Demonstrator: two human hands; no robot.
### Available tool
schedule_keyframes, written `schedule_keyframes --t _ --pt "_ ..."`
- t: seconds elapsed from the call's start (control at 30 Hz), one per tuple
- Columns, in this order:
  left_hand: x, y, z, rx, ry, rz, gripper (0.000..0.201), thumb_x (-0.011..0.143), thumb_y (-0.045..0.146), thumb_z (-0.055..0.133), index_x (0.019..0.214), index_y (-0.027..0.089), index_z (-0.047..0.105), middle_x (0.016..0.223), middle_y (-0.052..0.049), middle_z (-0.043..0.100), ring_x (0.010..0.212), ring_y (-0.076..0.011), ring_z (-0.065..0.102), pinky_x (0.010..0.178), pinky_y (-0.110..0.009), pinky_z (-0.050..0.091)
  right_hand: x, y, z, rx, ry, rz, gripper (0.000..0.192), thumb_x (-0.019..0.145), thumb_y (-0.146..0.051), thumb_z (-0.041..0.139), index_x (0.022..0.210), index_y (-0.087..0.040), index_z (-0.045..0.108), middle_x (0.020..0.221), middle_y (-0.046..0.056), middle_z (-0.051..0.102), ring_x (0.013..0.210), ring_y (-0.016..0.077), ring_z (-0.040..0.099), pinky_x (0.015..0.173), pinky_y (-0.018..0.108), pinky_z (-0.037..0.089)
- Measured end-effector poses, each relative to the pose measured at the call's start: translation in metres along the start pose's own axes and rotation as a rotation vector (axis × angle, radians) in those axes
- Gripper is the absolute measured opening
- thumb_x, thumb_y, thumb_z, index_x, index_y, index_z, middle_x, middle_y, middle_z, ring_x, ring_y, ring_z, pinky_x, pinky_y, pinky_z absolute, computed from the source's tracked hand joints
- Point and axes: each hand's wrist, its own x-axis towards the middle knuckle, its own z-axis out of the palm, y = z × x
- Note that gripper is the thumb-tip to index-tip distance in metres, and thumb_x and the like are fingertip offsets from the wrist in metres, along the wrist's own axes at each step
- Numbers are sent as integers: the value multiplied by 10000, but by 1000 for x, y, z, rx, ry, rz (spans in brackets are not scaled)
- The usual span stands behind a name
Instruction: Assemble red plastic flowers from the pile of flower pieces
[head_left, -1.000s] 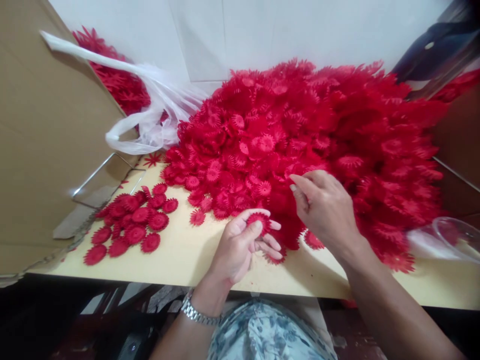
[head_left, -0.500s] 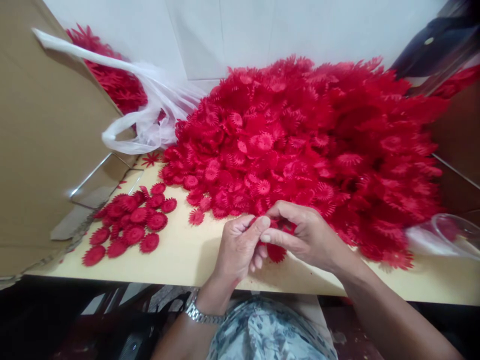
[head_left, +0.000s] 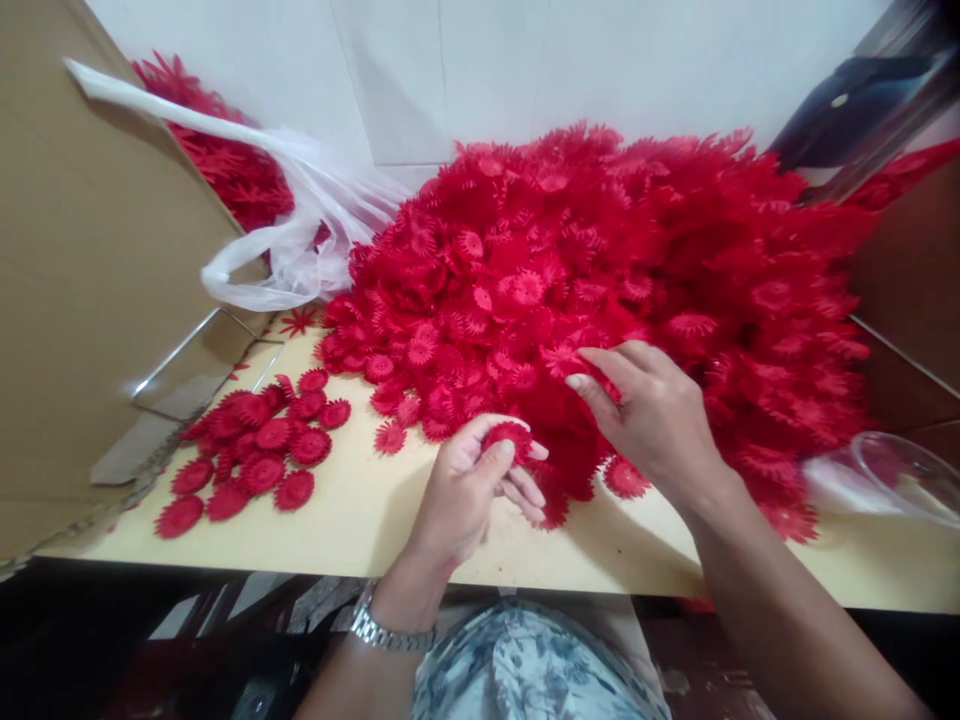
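My left hand [head_left: 461, 490] holds a small round red fabric flower piece [head_left: 516, 436] with a notched edge, pinched under the thumb above the table's front part. At the front face of a large heap of similar red flower pieces [head_left: 510, 290] is my right hand [head_left: 656, 405]. Its thumb and index finger are apart, with the tips close to pieces in the heap; no piece shows between them. To the left, a smaller group of round, thicker-looking red flower pieces [head_left: 262, 472] lies on the pale yellow table [head_left: 352, 510].
A cardboard box [head_left: 90, 260] stands along the left side, with a bent metal wire [head_left: 176, 352] beside it. White plastic film [head_left: 300, 255] hangs at the back left. A clear round plastic item [head_left: 911, 475] lies at the right. The table's front edge is near my body.
My hands have come apart. The right hand has moved up and to the right, to the heap; the left has stayed low, and the flower piece in it now shows.
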Motion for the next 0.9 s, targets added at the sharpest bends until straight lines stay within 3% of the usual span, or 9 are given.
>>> schedule_keyframes --t 0.13,0.23,0.43,0.57,0.63,0.7,0.8,0.9 --pt "3 -2 0 -28 75 -6 191 748 295 623 690 146 518 552 0 641 323 -93 530 287 -177 423 -3 -7 -4 44 12 -1 264 883 -317 507 1083 -185 618 850 80 619 798 210 599 705 330 500" --pt "3 -7 -1 -39 73 -45 224 738 329 634 668 151 517 493 16 618 283 -84 496 255 -156 379 -7 -22 -11 242 -12 1 231 881 -284 517 1058 -178 622 862 74 627 774 179 603 699 296 501" --pt "2 -12 -1 7 81 -79 383 689 494 673 610 167 490 378 44 542 237 -75 444 215 -126 295 -10 -43 -12 784 -377 107 146 853 -321 580 828 -177 587 704 0 601 632 116 569 588 233 453" --pt "1 -15 -2 82 109 -90 464 678 598 636 611 153 522 355 41 516 219 -52 402 214 -108 229 -10 -42 -11 916 -545 131 157 867 -286 547 770 -165 573 662 -7 598 597 107 546 553 223 424" --pt "-1 -16 -2 92 71 -87 479 688 615 614 618 150 523 381 31 537 234 -50 418 226 -107 249 -11 -41 -12 872 -505 131 172 870 -253 529 731 -163 576 621 -16 571 561 98 518 523 214 403" --pt "-3 -15 -2 77 15 -80 451 701 581 626 623 153 511 420 28 561 258 -58 452 240 -114 296 -11 -38 -11 774 -365 178 179 865 -236 522 706 -170 574 582 -22 541 520 95 488 492 214 385" --pt "-6 -11 -1 21 -22 -75 382 720 489 656 629 150 504 477 16 596 304 -83 511 270 -146 385 -8 -28 -8 477 -69 203 154 863 -232 520 733 -190 592 597 -4 550 528 115 496 513 240 406" --pt "-7 -7 0 -41 4 -42 274 729 372 675 716 134 542 627 -29 675 402 -112 588 363 -209 501 -4 -11 -2 143 42 94 178 882 -245 486 804 -195 638 715 48 602 681 175 569 628 294 464"
